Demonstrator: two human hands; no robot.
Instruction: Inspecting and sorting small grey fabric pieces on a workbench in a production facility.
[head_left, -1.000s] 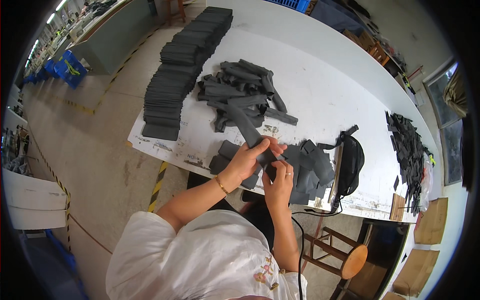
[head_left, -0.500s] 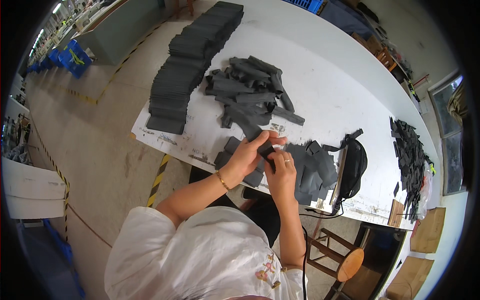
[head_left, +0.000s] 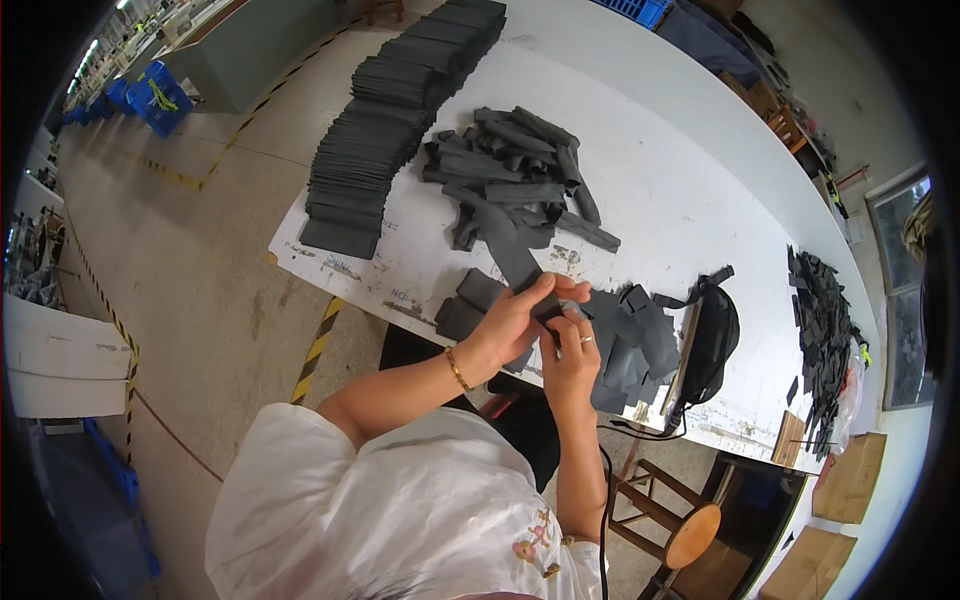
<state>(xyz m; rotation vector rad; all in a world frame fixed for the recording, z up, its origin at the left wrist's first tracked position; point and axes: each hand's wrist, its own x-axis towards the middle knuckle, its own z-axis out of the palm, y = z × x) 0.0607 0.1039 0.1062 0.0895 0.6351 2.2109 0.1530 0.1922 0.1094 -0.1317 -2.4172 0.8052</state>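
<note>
A dark grey fabric strip runs from the loose heap down into my hands. My left hand grips its near part between thumb and fingers. Right beside it, my right hand pinches the near end of the same strip, its fingers bent. Beyond lies a jumbled heap of curled dark strips. Flat dark pieces are piled to the right of my hands, and a few more dark pieces lie to the left, partly behind my left wrist.
A long row of stacked dark pieces runs along the left of the white table. To the right sit a black bag and another dark heap. A wooden stool stands below the table edge; a cable hangs by my right arm.
The view has shifted slightly. Both hands still hold the strip, and more of its flat length shows above my left hand.
</note>
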